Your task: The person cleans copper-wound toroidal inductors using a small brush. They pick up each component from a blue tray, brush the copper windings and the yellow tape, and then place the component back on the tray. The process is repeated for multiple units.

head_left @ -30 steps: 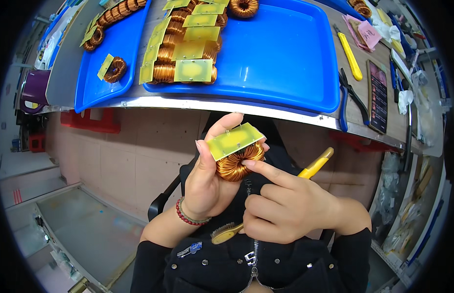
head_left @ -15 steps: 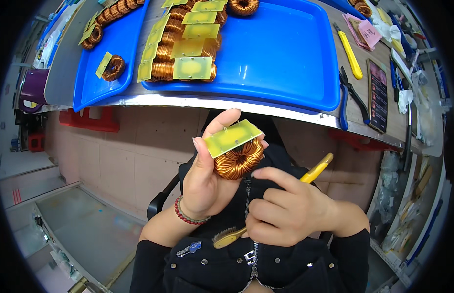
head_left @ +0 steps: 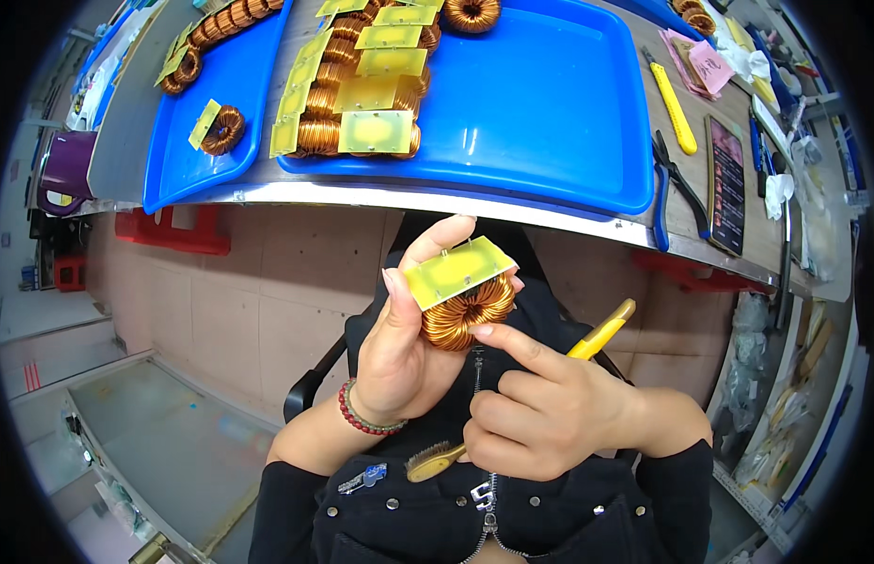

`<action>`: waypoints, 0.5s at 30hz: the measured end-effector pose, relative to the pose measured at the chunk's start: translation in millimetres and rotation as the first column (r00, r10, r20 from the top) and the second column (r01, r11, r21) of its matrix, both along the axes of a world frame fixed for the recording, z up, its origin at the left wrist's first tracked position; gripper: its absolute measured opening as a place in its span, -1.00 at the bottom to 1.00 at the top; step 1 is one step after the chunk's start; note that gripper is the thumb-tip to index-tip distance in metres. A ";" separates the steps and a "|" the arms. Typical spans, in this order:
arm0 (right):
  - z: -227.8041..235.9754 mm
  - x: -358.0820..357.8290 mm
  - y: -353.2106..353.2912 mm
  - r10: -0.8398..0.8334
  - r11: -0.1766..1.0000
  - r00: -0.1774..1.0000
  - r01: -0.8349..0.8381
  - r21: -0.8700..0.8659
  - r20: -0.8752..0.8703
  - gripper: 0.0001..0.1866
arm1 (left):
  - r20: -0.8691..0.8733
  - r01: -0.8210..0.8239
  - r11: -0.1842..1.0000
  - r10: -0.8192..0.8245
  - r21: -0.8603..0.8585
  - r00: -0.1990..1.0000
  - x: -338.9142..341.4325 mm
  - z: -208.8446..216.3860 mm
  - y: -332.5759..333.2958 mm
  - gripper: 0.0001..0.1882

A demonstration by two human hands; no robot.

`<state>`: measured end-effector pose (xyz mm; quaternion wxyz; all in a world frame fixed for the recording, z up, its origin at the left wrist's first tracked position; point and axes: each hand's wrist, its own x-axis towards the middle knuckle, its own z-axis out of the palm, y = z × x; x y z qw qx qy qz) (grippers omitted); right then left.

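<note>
My left hand (head_left: 399,329) holds up a toroidal coil (head_left: 456,318) of copper wire with a yellow-green circuit board (head_left: 460,273) along its top. Thumb and fingers grip it from the side and behind. The tip of my right hand's (head_left: 550,404) extended index finger touches the lower front of the winding, near its central hole. The other fingers of that hand are curled around a brush (head_left: 435,462), bristles at the lower left. A yellow handle (head_left: 601,331) sticks out on the hand's upper right side; the grip hides whether both are one piece.
On the bench, a large blue tray (head_left: 540,103) holds rows of coils with boards (head_left: 376,132) and one loose coil (head_left: 472,13). A second blue tray (head_left: 173,169) stands left. At right lie a yellow cutter (head_left: 677,108), pliers (head_left: 681,188) and a phone (head_left: 725,183).
My right index finger has moved left and up slightly, from just beside the coil onto its winding. The left hand and coil have shifted slightly right and down.
</note>
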<state>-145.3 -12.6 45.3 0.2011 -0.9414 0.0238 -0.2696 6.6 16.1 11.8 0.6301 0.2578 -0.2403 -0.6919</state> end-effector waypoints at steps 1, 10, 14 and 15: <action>-2.4 -0.2 2.9 0.015 1.000 1.000 -0.015 0.011 0.013 -0.79 | -0.007 -0.009 1.000 0.009 0.000 1.000 0.1 -0.3 -0.4 -0.43; -0.9 1.2 -3.3 -0.033 0.999 0.999 0.033 -0.037 0.020 -0.78 | -0.030 -0.013 0.999 0.012 -0.029 0.999 0.2 -0.1 -2.4 -0.43; -1.6 4.7 -2.0 -0.057 0.998 0.998 0.058 -0.035 0.037 -0.83 | -0.024 -0.012 1.000 0.012 -0.020 1.000 0.0 0.8 -2.3 -0.43; -0.8 3.4 -2.5 -0.040 0.998 0.999 0.041 -0.038 0.021 -0.81 | -0.025 -0.014 1.000 0.014 -0.023 1.000 0.1 0.9 -2.3 -0.43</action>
